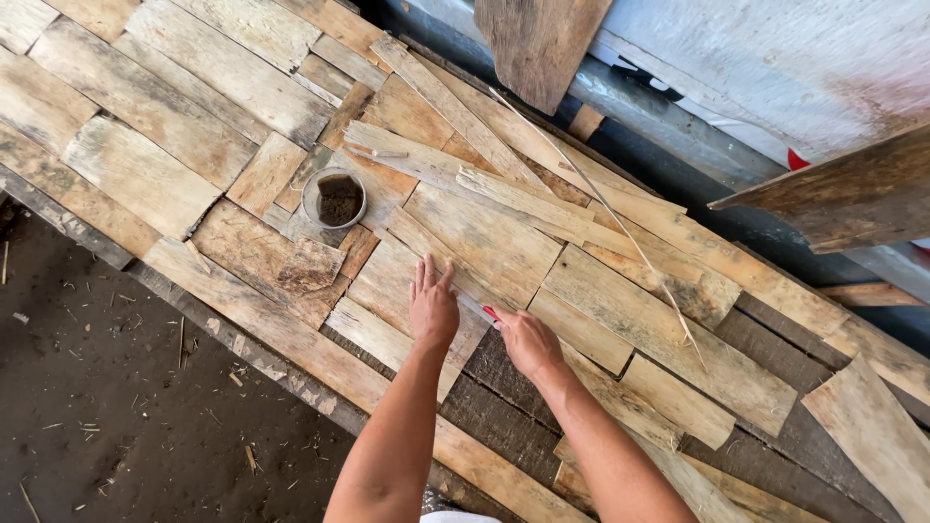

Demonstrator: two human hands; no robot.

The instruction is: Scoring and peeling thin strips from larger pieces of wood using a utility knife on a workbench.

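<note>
Two hands work the head view: our left hand [433, 308] lies flat, fingers spread, pressing a pale wood slat [387, 291] on the bench — we judge it a marking step. Our right hand [526, 341] pinches a red-tipped pencil [489, 314] (mostly hidden) just beside those fingers; next, a steady stroke.

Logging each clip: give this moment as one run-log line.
left hand: flat on wood plank | right hand: holds red-tipped tool on plank | small round tin: nearby
</note>
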